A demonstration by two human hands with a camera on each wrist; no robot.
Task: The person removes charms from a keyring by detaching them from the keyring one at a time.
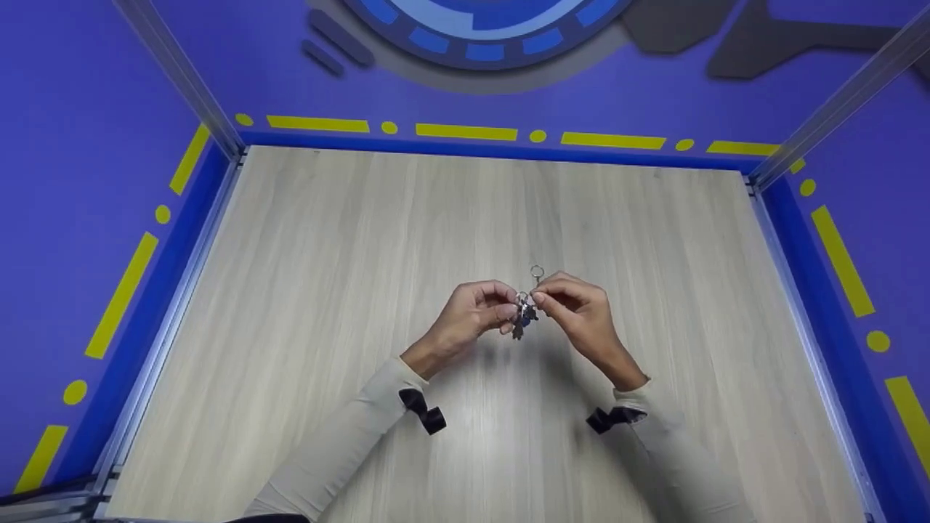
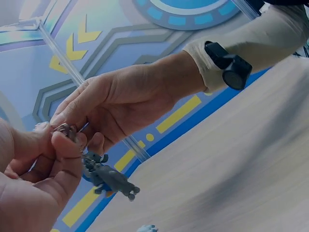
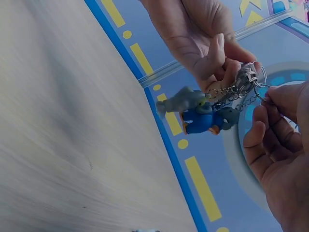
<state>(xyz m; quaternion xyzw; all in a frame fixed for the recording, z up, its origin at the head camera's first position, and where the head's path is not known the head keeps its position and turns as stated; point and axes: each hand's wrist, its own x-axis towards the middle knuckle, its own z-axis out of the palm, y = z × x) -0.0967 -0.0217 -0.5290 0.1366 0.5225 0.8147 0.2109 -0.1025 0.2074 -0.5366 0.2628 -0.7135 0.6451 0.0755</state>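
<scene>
Both hands meet over the middle of the table. My left hand (image 1: 472, 314) pinches a cluster of metal key rings (image 3: 247, 75) between thumb and fingers. From it small figurine keychains hang on short chains: a grey figurine (image 3: 181, 101) and a blue one (image 3: 198, 121), with grey and orange parts. My right hand (image 1: 581, 311) pinches a thin ring (image 3: 263, 96) at the side of the cluster with thumb and forefinger. A separate small ring (image 1: 537, 271) on a short link sticks up beyond the right fingertips. Fingers partly hide the rings in the left wrist view.
The pale wood-grain table (image 1: 349, 240) has metal rails along its sides. Blue panels with yellow dashes (image 1: 465, 132) stand at the back and both sides. A black strap (image 1: 423, 412) sits on each sleeved wrist.
</scene>
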